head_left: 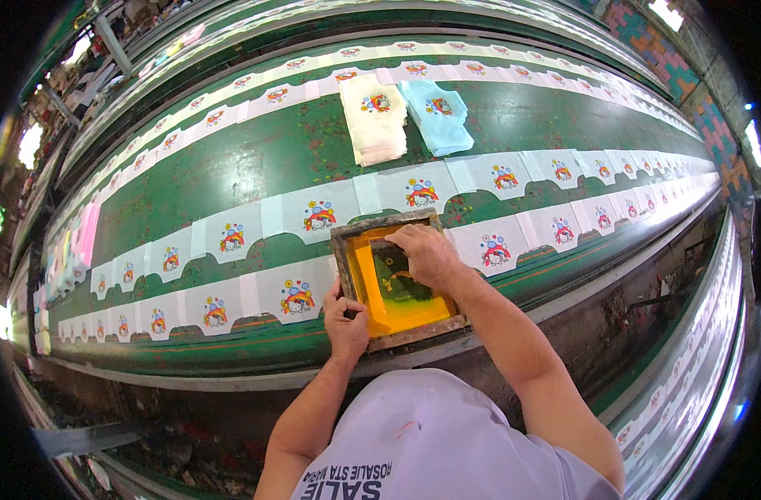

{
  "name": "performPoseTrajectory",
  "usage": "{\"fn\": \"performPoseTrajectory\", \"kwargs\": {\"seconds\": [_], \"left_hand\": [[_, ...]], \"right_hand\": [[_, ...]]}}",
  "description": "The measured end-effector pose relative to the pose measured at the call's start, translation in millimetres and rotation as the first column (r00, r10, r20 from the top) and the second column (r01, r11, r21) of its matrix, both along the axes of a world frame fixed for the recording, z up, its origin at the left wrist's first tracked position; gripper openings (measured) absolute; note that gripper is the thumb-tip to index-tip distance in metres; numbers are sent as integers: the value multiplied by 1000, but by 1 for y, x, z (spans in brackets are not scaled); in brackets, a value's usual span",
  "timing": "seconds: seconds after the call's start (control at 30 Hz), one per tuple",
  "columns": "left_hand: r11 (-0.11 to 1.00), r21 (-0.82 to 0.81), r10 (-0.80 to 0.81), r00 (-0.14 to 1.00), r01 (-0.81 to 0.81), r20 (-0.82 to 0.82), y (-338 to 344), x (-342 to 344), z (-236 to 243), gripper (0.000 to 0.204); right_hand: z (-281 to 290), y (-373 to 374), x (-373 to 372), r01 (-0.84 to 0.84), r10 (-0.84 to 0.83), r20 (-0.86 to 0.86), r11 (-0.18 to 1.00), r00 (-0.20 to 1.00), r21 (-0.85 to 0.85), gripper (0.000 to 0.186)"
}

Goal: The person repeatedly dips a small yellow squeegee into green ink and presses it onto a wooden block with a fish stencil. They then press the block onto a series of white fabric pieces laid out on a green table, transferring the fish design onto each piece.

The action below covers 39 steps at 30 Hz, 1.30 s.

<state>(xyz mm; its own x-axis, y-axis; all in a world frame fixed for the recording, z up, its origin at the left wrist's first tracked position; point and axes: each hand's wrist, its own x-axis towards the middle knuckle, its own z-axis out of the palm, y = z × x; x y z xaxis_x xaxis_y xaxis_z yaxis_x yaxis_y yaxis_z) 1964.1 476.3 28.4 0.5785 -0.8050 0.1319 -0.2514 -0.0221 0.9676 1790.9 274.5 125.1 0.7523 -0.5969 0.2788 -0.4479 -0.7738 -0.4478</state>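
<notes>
A wooden screen-printing frame (402,331) with yellow ink inside lies on the near row of printed white fabric pieces (215,292). My right hand (422,254) grips a dark squeegee (380,242) inside the frame, near its upper edge; the squeegee is mostly hidden by my fingers. My left hand (345,321) is curled at the frame's left side, its fingers closed on that edge. Through the screen's middle a dark green patch shows with part of a design.
Long green tables (272,142) carry rows of printed white pieces. Two stacks of cut pieces, cream (369,125) and light blue (437,125), lie beyond the frame. Pastel stacks (68,258) sit at left. Another table (672,375) runs at right; a metal rail edges the near table.
</notes>
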Motion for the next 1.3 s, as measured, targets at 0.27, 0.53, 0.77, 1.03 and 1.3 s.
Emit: {"fn": "performPoseTrajectory", "kwargs": {"seconds": [0.27, 0.53, 0.77, 1.03, 1.3], "left_hand": [[997, -77, -5, 1000, 7, 25, -3, 0, -7, 12], [1000, -18, 1, 994, 1, 106, 0, 0, -10, 9], [1000, 14, 5, 995, -6, 99, -1, 1, -4, 9], [994, 88, 48, 991, -59, 129, -4, -5, 20, 14], [999, -33, 31, 973, -24, 227, -47, -88, 18, 17]], "right_hand": [[-10, 14, -6, 8, -9, -58, 1000, 998, -19, 44], [-4, 99, -46, -32, 32, -14, 999, 999, 4, 41], [8, 130, -68, -57, 61, -38, 994, 997, 98, 48], [12, 131, -105, -70, 66, 40, 991, 997, 111, 54], [-5, 101, -191, 12, -19, 119, 998, 993, 55, 45]]}}
